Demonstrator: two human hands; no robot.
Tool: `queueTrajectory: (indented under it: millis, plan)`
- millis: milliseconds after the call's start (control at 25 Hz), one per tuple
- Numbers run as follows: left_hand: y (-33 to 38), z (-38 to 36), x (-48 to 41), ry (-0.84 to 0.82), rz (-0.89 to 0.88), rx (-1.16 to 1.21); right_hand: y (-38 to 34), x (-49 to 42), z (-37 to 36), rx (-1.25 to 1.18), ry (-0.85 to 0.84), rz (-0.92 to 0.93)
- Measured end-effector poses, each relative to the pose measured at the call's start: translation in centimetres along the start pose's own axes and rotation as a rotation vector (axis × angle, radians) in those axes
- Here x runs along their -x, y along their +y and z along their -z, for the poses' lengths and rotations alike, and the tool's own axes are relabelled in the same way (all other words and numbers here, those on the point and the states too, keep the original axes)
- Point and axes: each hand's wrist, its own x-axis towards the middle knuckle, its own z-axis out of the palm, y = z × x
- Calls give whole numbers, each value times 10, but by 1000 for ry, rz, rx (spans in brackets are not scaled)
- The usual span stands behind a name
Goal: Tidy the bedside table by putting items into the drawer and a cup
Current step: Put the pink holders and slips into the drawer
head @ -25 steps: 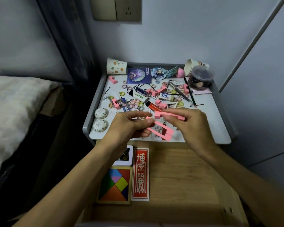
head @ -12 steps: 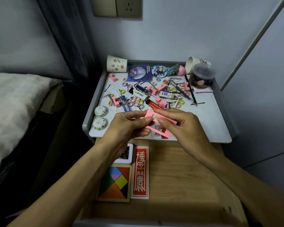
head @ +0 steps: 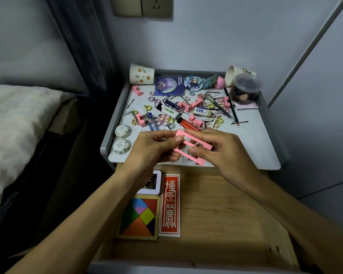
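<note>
Gripping pink frames (head: 200, 142), left hand (head: 152, 149) and right hand (head: 226, 153) meet, blocking part of the cluttered table (head: 251, 147).

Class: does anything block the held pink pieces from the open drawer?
Nothing visible. The left hand and right hand hold the pink pieces near the open drawer; its right part is bare wood, with tangram and red card at its left.
</note>
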Motion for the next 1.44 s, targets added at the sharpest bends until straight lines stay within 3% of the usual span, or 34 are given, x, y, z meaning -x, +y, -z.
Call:
queueTrajectory:
  millis: [200, 360, 760, 1080, 1160, 1360, 1440]
  plan:
    - [-1, 1, 0, 37, -71, -61, -4, 2, -1, 22, -17, 8]
    - [-1, 3, -2, 37, -63, -61, -2, 6, -2, 263, -37, 35]
    - [-2, 10, -1, 100, -59, -63, 3, 13, -16, 660, 169, 255]
    - [10, 29, 35, 86, -45, -194, -16, 24, -37, 818, 190, 345]
    - [9, 44, 51, 76, -6, -348, -19, 29, -48, 740, 95, 324]
    - [-24, 92, 58, 287, 110, -1423, 11, 57, -89, 689, -460, 216]
    - [-37, 97, 55, 262, 215, -1527, 23, 63, -114, 657, -623, 218]
